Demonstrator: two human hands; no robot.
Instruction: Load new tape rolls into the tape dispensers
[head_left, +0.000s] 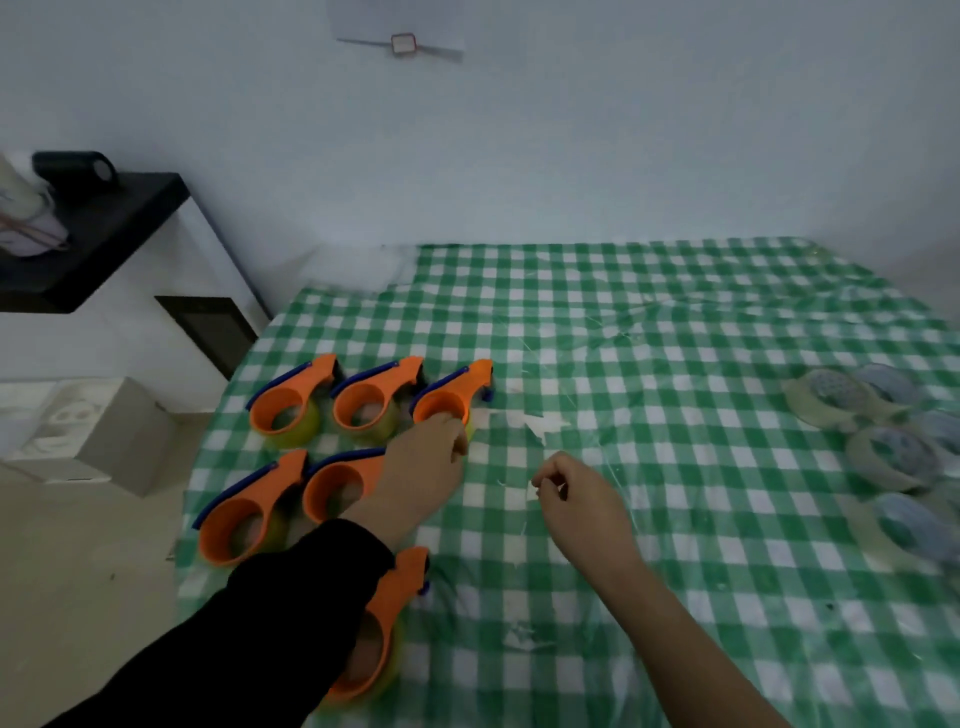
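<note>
Several orange tape dispensers with blue blades lie on the left of the green checked tablecloth (649, 322), each with a roll inside. My left hand (423, 462) reaches over them and its fingers curl round the near side of the back-right dispenser (452, 397). Two more dispensers (291, 402) (374, 400) lie in the back row, two (244, 512) (337, 486) in the middle, and one (387, 623) is partly under my left sleeve. My right hand (576, 501) hovers at mid-table, its fingers pinched on a small white scrap. Several loose tape rolls (883, 452) lie at the right edge.
White paper scraps (540, 426) lie on the cloth beyond my right hand. A white wall runs behind the table. To the left stand a black shelf (98, 234) with a dark cylinder, a white cabinet and a beige box (104, 436) on the floor.
</note>
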